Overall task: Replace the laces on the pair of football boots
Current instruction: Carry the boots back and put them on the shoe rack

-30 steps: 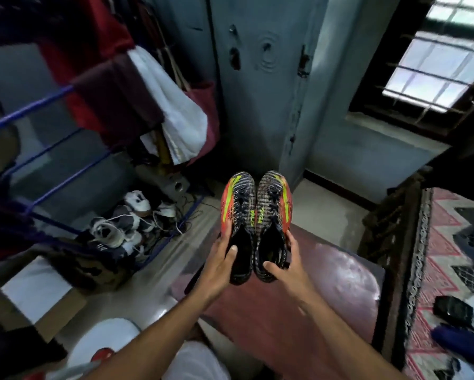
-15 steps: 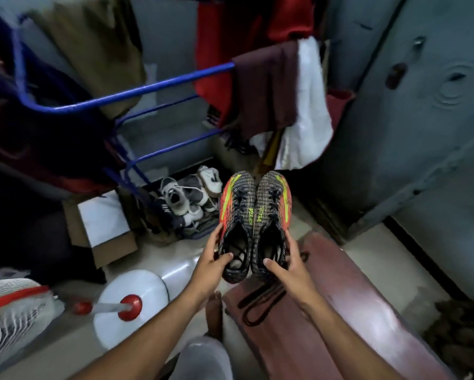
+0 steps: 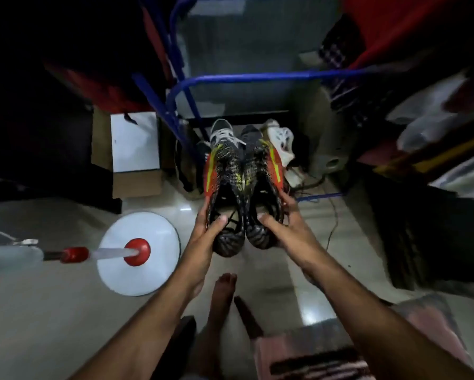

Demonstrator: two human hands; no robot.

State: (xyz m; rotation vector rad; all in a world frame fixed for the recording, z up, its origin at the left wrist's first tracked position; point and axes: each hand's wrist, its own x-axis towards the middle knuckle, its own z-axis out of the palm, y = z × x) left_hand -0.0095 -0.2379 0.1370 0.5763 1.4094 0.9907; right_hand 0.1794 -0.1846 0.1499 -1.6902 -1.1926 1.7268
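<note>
Floor point(image 3: 65, 311) tiles under blue rack point(image 3: 257, 77)

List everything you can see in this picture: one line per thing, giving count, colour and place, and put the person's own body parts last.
football boots: two, black knit with orange-red and yellow sides, held side by side at centre
blue rack: one, blue tubing, behind the boots
other shoes: several, grey and white, on the floor under the rack
cardboard box: one, brown with white top, left of the rack
fan base: one, white disc with red collar, floor at left
hanging clothes: red and dark, upper right
left hand: grips the left boot's heel
right hand: grips the right boot's heel
bare foot: one, on the floor below the boots
</note>
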